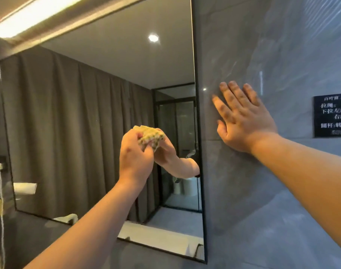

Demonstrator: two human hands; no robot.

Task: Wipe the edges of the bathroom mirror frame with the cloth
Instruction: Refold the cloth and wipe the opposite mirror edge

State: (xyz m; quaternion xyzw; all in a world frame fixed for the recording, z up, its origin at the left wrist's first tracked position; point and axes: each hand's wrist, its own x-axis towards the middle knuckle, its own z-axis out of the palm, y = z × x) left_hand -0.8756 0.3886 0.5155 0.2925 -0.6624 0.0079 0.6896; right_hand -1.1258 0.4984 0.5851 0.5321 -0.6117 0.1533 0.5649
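With my left hand gripping the bunched cloth against the glass and my right hand flat, fingers straight, on the wall tile, I should slide the cloth onto the mirror frame and run it firmly along.

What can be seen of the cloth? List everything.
The cloth is a small bunched-up rag, yellowish with a green-and-white checked pattern, soft and woven-looking. The left hand grips it, fingers curled round its lower side, and holds it up against the glass of the mirror, left of the thin black frame edge. Its reflection meets it at the glass. Whether it is wet cannot be told.
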